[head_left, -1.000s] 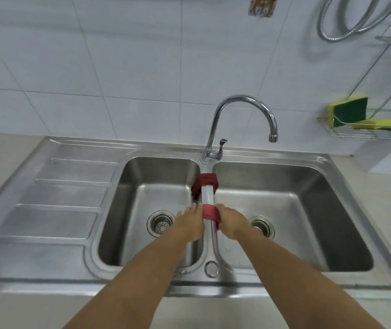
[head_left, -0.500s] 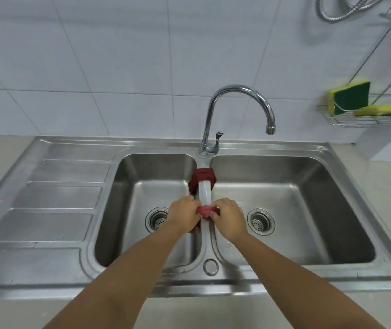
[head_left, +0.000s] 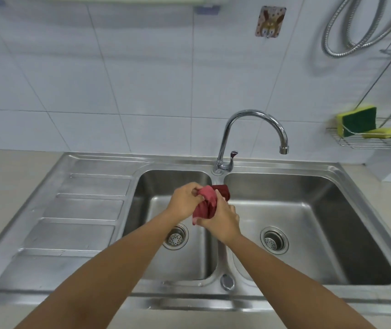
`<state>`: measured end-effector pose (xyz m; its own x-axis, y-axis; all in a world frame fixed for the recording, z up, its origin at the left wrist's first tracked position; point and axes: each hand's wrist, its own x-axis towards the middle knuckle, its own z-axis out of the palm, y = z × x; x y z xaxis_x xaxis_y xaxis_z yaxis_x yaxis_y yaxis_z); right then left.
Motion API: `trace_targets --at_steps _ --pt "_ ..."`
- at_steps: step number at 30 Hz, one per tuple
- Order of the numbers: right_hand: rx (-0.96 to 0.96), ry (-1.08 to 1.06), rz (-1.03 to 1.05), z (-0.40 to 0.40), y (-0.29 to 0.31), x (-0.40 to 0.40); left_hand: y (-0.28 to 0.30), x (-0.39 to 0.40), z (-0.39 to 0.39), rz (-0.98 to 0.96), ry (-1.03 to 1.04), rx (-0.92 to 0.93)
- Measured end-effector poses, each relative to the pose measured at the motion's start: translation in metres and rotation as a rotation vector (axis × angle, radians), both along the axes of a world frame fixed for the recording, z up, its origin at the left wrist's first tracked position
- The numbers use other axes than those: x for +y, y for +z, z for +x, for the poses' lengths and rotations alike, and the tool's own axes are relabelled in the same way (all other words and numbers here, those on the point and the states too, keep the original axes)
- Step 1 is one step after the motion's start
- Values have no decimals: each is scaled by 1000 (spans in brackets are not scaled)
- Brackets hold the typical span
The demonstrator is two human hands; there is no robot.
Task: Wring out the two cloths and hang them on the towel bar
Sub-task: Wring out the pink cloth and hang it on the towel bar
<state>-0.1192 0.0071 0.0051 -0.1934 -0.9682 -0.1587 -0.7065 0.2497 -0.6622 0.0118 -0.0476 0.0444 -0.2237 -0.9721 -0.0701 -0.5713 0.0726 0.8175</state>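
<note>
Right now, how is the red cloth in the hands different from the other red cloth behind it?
The held cloth is up in the air, bunched between the left hand and right hand; the second cloth lies draped over the sink divider, untouched. The held cloth looks lighter red, the second cloth darker. More of the held cloth shows; the second cloth is mostly hidden behind it. Both are red and sit over the sink.

2nd cloth (head_left: pixel 221 190) mostly hidden behind right hand (head_left: pixel 220 219) & held cloth (head_left: pixel 205 205). Towel bar (head_left: pixel 118 0) cut by top edge, blurred. Rack (head_left: pixel 375 138) & hose (head_left: pixel 360 27) cut off at right.
</note>
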Motion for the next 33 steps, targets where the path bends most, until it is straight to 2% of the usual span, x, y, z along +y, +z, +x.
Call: trace_targets --at_steps 3,6,7,11,13,16,20,21,23,25,26,30,33 --pt "5 -106 -78 23 10 -8 13 2 10 44 50 98" --pt "122 -167 -152 40 17 -16 21 5 25 84 135 216" --pt "99 -169 -155 44 18 -19 22 6 31 87 157 229" --pt "-244 -97 -40 61 22 -21 15 7 52 131 284 199" --pt "-265 -36 0 66 20 -19 9 5 61 196 367 191" --pt "-212 44 42 68 23 -22 2 2 77 358 461 293" --pt "64 210 105 66 30 -29 -2 3 86 595 474 515" --pt "102 213 109 66 31 -31 -3 3 87 598 452 537" --pt "61 175 137 65 34 -37 -6 3 89 525 411 545" --pt "-69 133 201 62 42 -43 -13 8 93 386 345 480" --pt "-133 127 254 61 47 -45 -17 12 97 276 276 390" --pt "-369 143 568 58 66 -50 -39 31 112 -265 -52 -282" --pt "-437 243 863 55 83 -54 -40 35 112 -508 -122 -526"
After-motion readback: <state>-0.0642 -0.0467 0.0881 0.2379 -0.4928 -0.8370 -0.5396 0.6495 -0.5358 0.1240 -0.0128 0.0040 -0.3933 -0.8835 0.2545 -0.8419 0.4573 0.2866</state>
